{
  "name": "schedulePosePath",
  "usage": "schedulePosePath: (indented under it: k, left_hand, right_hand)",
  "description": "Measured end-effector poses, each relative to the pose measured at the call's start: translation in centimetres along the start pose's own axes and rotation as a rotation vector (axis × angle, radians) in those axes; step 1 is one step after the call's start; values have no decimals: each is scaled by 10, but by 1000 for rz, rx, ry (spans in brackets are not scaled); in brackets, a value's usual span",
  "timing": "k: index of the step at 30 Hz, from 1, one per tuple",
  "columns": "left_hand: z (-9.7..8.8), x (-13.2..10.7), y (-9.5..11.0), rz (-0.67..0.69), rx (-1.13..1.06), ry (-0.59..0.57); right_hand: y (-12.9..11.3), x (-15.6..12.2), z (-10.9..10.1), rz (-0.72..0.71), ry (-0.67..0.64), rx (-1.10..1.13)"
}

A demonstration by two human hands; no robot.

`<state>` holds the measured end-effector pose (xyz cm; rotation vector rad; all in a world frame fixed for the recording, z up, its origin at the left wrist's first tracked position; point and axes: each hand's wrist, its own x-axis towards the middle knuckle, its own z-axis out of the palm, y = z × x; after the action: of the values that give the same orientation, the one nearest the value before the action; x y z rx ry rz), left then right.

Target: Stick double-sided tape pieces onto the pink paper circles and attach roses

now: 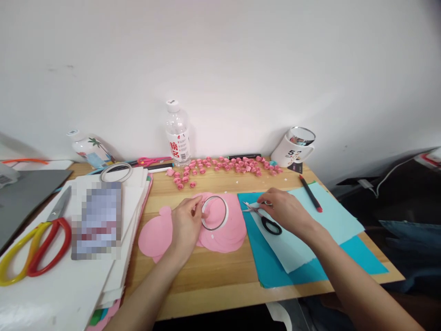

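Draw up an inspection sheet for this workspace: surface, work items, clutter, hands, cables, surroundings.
Surface: wooden table, papers spread over it.
Work items: ring over pink paper; small scissors, blades apart, over blue sheets.
Clutter: pink paper coils towards the back, upright bottle, second bottle, mug, pen; at left, large scissors and a pixelated item on stacked papers.
Left hand: fingers at the ring's left edge; grip unclear.
Right hand: holding the small scissors by the handles.
Cables: white cable beyond the table's right edge.
Surroundings: white wall behind; dark area at right, details unclear.
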<state>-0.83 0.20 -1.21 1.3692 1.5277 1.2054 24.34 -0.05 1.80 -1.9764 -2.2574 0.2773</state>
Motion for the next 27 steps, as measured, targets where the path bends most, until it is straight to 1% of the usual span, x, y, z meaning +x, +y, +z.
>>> schedulePosePath:
  k: [3,6,9,11,15,18,19,23,27]
  left_hand:
    - [-2,1,-2,53,104,-29]
    - [-4,1,1,99,201,-62]
    - [-6,1,4,97,250,-74]
    - [-6,1,4,77,238,-67]
    - [-5,1,5,27,135,-63]
    - [-3,1,13,19,28,-51]
    - [-3,0,16,-8,-10,-61]
    - [-3,-2,27,-199,-224,-186]
    - [-3,-4,29,-262,-388,-245]
  right_hand:
    - [-7,13,8,31,-31,163]
    - [-7,21,17,72,-115,245]
    - [-4,24,23,110,-162,283]
    - [-2,24,24,141,-172,289]
    - [-2,26,25,153,-191,243]
    - [-3,26,25,136,-183,209]
    - [-4,25,25,137,-177,200]
    - [-7,20,28,155,-135,140]
    - [-10,15,34,170,-90,98]
